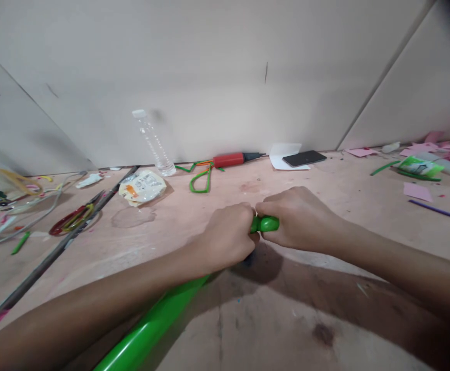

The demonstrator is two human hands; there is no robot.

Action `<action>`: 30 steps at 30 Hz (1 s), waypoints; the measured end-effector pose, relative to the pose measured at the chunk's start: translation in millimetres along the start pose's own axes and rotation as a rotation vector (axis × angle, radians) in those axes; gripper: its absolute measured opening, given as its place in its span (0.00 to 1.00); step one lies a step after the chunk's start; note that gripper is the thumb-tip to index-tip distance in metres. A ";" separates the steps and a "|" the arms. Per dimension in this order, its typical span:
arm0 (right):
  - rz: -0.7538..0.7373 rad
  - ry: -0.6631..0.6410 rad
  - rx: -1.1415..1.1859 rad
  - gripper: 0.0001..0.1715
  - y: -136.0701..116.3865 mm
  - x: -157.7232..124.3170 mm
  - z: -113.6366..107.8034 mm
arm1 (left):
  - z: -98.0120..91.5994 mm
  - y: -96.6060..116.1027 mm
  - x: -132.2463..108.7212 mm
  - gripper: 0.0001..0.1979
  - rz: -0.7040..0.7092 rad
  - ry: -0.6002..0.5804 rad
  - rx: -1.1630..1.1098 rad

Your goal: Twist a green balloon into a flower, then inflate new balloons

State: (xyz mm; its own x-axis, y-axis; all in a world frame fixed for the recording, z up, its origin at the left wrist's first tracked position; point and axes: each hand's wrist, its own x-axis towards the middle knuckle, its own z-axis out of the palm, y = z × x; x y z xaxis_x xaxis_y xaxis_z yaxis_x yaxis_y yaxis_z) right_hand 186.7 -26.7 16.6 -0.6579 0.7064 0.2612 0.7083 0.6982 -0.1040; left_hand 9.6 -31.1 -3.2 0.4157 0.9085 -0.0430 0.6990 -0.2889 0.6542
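The left hand (230, 232), at the middle of the frame, is curled into a fist around a long green balloon (157, 324), which runs under the left forearm to the lower edge, left of centre. Just right of it, the right hand (300, 216) is closed too, its fingers gripping the balloon's end, where a small rounded bulge shows between the fists. A dark shadow falls on the pinkish tabletop (271, 330) below them. Beyond the hands, near the upper centre, a red pump (228, 159) lies beside a looped green strip (200, 185). Left of these a clear bottle (153, 144) leans, with a crumpled wrapper (143, 187) just below it. A dark phone (304, 158) rests on white paper (277, 159) right of the pump. Scissors (73, 219) lie at the left; pink paper (418, 191) and a purple stick (435, 209) lie at the right.
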 end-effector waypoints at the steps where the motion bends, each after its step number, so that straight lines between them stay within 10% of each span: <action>1: 0.066 -0.050 0.142 0.05 2.3 2.2 0.6 | 0.9 3.2 -2.4 0.11 0.037 0.017 0.184; 4: 0.240 -0.375 0.713 0.06 16.7 8.7 2.3 | 4.7 14.4 -9.0 0.13 0.185 0.007 0.691; 9: 0.255 -0.754 1.118 0.13 38.2 13.6 9.6 | 4.8 20.9 -10.4 0.13 0.300 0.014 0.799; 18: -0.060 0.152 0.407 0.13 27.7 -2.0 1.9 | 2.2 -11.9 17.8 0.02 0.032 -0.059 -0.263; 23: -0.461 0.058 0.070 0.26 19.6 -20.2 -2.1 | 12.6 -12.3 16.3 0.04 -0.013 -0.224 -0.594; 30: -0.385 0.135 0.260 0.18 20.4 -27.0 3.4 | 11.6 -7.4 -2.9 0.04 -0.044 -0.467 -0.925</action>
State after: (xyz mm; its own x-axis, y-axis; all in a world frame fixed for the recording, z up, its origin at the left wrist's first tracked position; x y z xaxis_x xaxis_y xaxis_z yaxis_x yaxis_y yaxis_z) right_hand 218.0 -31.1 4.2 -0.8084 0.3812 0.4485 0.3206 0.9242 -0.2075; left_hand 10.0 -35.1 -16.7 0.7226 0.6481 -0.2403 0.0811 0.2658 0.9606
